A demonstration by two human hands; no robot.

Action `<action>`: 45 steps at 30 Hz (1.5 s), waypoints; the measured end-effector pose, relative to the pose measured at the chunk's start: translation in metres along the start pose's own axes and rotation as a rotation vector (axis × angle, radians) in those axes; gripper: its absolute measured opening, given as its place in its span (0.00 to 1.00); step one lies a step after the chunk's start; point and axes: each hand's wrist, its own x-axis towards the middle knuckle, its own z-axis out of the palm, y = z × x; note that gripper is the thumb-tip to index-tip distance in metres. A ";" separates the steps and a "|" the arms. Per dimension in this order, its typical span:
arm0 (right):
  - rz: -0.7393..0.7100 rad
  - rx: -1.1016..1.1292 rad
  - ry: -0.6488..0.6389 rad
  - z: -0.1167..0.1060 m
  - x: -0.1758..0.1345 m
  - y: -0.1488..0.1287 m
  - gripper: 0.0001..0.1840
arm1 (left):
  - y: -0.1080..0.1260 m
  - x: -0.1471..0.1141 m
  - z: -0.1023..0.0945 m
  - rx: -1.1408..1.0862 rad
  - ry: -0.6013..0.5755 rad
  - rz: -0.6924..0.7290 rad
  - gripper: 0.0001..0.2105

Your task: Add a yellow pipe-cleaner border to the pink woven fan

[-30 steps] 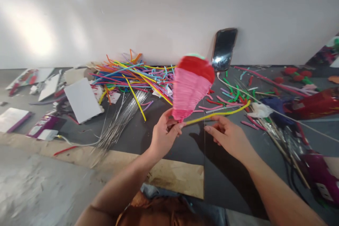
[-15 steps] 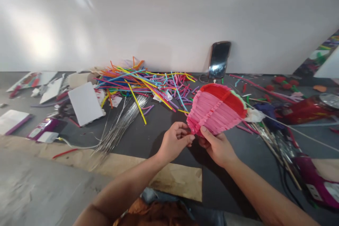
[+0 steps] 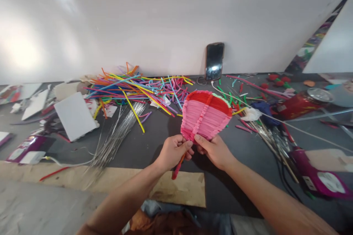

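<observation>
A fan-shaped piece of pipe cleaners (image 3: pixel 211 117), pink with a red upper band and a pale green edge, is held up above the dark table. Its narrow lower end is pinched by my right hand (image 3: pixel 216 152), the thumb lying on the front. Beside it, my left hand (image 3: pixel 171 152) is closed at the bottom left corner, thumb and fingers pressed together. A short red pipe cleaner end (image 3: pixel 177 170) pokes out below my left fingers. What lies behind the fan at the fingertips is hidden.
A heap of coloured pipe cleaners (image 3: pixel 132 86) lies at the back, with a bundle of thin wires (image 3: pixel 118 136) in front. A phone (image 3: pixel 214 60) leans on the wall. To the right are a red can (image 3: pixel 303 102), a white cord (image 3: pixel 289 126) and a purple tool (image 3: pixel 317 176).
The fan-shaped piece has turned more upright and shifted left in view. My left hand has closed at its lower corner, and a red end now shows below it.
</observation>
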 end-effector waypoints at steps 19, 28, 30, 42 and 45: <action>-0.672 -1.481 0.072 -0.050 0.048 -0.013 0.16 | -0.026 -0.074 -0.087 0.414 0.261 -0.054 0.16; -0.648 -1.538 0.032 -0.049 0.068 -0.018 0.13 | -0.025 -0.089 -0.100 1.299 0.362 0.191 0.15; -0.646 -1.537 0.070 -0.053 0.064 -0.024 0.16 | -0.028 -0.089 -0.100 1.344 0.353 0.369 0.12; -0.660 -1.334 0.040 -0.030 -0.018 -0.037 0.17 | -0.055 -0.080 -0.099 1.351 0.106 0.771 0.17; -0.689 -1.311 -0.114 -0.018 -0.035 -0.023 0.15 | -0.054 -0.084 -0.100 1.308 -0.022 0.782 0.21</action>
